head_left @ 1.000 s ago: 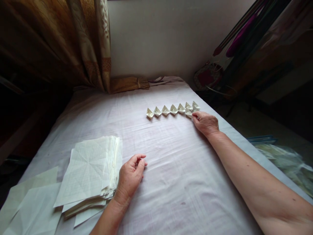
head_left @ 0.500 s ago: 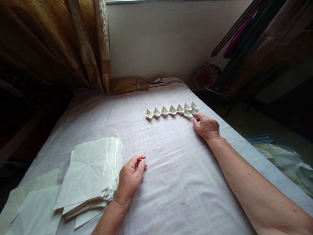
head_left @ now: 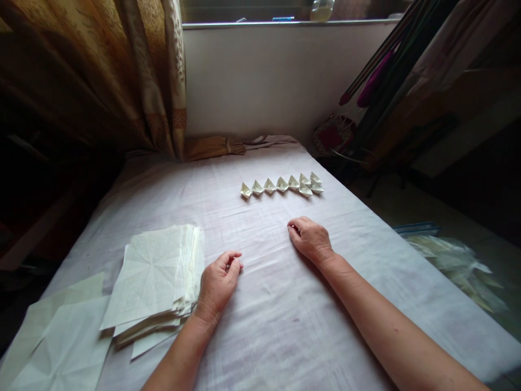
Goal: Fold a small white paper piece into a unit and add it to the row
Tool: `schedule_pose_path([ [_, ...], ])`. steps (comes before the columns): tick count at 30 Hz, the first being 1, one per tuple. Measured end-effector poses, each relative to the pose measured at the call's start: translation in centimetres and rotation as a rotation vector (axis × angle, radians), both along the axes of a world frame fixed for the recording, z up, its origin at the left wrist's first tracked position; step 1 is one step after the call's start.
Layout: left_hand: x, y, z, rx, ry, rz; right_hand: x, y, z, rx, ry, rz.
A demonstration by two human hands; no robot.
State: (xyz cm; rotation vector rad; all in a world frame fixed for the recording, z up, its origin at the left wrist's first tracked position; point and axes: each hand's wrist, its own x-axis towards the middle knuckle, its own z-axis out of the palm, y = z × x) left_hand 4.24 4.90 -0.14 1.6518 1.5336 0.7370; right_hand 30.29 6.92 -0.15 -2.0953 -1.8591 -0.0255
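Note:
My left hand point(head_left: 220, 279) rests on the sheet just right of a stack of creased paper sheets point(head_left: 152, 274), its fingers loosely curled with no object showing in them. My right hand point(head_left: 311, 239) is over the middle of the sheet, fingers curled in and nothing seen in its grasp. Beyond it stand several small folded paper pieces point(head_left: 281, 185), pointed like little boats, in a row that doubles at its right end. Neither hand touches them. Loose creased sheets point(head_left: 65, 342) lie left of the stack.
A pale bedsheet point(head_left: 260, 326) covers the flat surface. A gold-brown curtain point(head_left: 150, 81) hangs at the far left, its end lying along the back edge. Off the right edge, a clear plastic bag point(head_left: 456, 266) sits lower down. A jar point(head_left: 321, 10) stands on the sill.
My right hand has let go of the last folded paper piece and drawn back toward me and to the left. My left hand has stayed almost still. The view has tilted up slightly.

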Motion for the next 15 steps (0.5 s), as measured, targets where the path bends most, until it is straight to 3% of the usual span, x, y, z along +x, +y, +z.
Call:
schedule_pose_path([
  [7, 0.3, -0.9, 0.2, 0.364, 0.199, -0.133, -5.9, -1.3, 0.2, -0.059, 0.027, 0.114],
  [12, -0.1, -2.1, 1.5, 0.515, 0.264, -0.215, -6.9, -1.6, -0.3, -0.008, 0.089, 0.083],
  [15, -1.8, -2.4, 2.9, 0.677, 0.377, -0.176, -6.7, -1.9, -0.8, 0.047, 0.130, 0.089],
])
